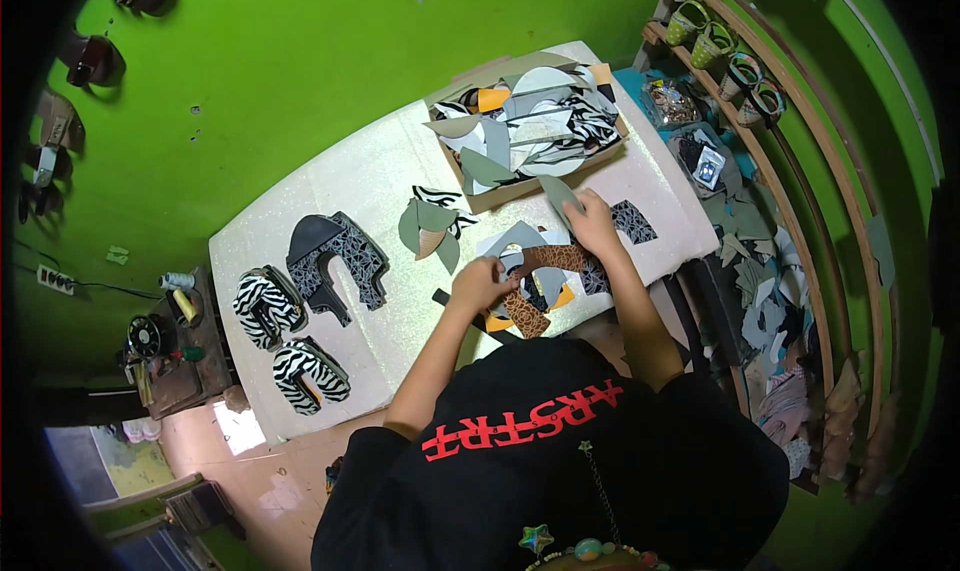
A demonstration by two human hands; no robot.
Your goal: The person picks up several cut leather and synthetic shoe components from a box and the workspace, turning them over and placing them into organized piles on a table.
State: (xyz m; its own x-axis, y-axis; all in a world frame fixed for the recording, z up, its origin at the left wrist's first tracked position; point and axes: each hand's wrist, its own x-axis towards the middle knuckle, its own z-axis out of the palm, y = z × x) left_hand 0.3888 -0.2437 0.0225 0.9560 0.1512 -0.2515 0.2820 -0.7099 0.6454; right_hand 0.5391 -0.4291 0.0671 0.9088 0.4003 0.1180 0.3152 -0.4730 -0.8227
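My right hand point(595, 223) pinches a grey-green cut piece point(558, 197), just in front of the box of scraps. The fingers of my left hand point(478, 287) are closed over the edge of a small pile, where whatever they grip is hidden. In that pile lie a brown patterned curved piece point(527, 315), a grey curved piece point(520, 237) and black and orange bits. A black-and-grey patterned piece point(632, 222) lies right of my right hand. Left of the pile is a loose cluster of grey-green pieces point(425, 217) with zebra-striped ones.
A cardboard box point(540, 182) full of cut scraps stands at the table's far side. Stacks of zebra-striped pieces point(310, 374) and black patterned pieces point(350, 256) lie on the white table point(400, 321) at left. A wooden rack point(800, 211) with small shoes stands right; a sewing machine point(146, 337) is far left.
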